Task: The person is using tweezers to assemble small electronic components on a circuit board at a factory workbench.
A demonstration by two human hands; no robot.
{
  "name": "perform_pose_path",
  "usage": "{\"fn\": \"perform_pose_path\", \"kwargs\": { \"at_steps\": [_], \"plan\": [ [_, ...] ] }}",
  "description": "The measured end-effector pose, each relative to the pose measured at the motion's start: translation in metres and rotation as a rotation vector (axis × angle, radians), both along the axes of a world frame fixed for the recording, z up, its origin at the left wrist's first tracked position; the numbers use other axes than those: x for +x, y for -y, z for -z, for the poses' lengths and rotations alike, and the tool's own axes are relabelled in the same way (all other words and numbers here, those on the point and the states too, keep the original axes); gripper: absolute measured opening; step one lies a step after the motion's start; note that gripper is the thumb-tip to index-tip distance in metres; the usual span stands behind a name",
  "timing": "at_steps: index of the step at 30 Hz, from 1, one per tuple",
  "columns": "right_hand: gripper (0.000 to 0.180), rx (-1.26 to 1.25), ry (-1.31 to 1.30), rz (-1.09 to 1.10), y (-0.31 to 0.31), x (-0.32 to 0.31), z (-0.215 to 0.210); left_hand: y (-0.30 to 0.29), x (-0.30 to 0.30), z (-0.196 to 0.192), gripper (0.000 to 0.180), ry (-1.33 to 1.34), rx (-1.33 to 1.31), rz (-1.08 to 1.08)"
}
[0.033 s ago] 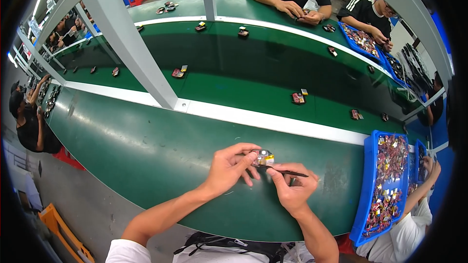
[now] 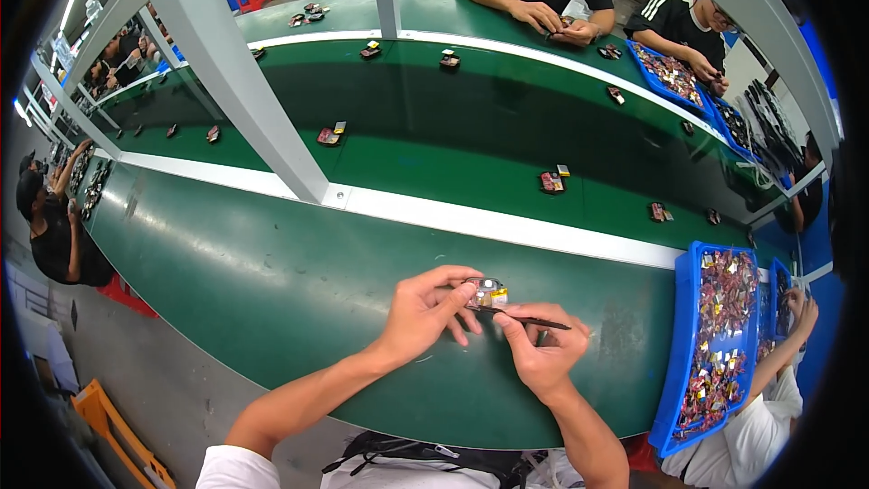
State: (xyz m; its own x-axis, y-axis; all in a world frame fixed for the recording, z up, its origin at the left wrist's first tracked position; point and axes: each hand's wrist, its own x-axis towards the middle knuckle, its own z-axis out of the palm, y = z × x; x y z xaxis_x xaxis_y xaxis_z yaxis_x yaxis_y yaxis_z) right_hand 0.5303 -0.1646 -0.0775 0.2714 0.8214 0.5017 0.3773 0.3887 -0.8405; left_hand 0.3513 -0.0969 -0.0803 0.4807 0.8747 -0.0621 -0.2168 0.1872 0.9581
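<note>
My left hand (image 2: 424,315) is closed on a small electronic housing (image 2: 485,293) with a dark rim, pinched between thumb and fingers above the green tabletop. A yellow and silver piece (image 2: 499,296) shows at the housing's right side. In my right hand (image 2: 549,351) is a slim dark tool (image 2: 541,321), perhaps tweezers, held between thumb and fingers. Its left end reaches the lower edge of the housing; whether it touches the parts inside is too small to tell.
To the right stands a blue tray (image 2: 681,353) full of small red-wired parts. Past a white rail (image 2: 471,224), a green conveyor belt (image 2: 425,158) carries several small assemblies. A grey post (image 2: 240,72) rises at the left. Co-workers sit across the belt and at both sides.
The assemblies on the belt have shifted very slightly to the left. My hands, the housing and the dark tool look the same.
</note>
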Motion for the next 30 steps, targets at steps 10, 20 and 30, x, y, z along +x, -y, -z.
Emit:
{"fn": "perform_pose_path", "kwargs": {
  "at_steps": [10,20,30],
  "plan": [
    [0.011,0.038,-0.019,-0.004,-0.0018,0.0016,0.0029,-0.0010,-0.0006,-0.0024,0.027,-0.005,-0.010,0.021],
    [0.013,-0.003,0.024,-0.067,-0.0008,0.0057,-0.0003,-0.0010,-0.0018,-0.0008,0.024,-0.022,0.034,0.011],
    [0.015,0.023,-0.005,-0.050,-0.0043,0.0043,0.0043,-0.0029,-0.0034,-0.0034,0.024,-0.032,0.037,-0.008]
  ]
}}
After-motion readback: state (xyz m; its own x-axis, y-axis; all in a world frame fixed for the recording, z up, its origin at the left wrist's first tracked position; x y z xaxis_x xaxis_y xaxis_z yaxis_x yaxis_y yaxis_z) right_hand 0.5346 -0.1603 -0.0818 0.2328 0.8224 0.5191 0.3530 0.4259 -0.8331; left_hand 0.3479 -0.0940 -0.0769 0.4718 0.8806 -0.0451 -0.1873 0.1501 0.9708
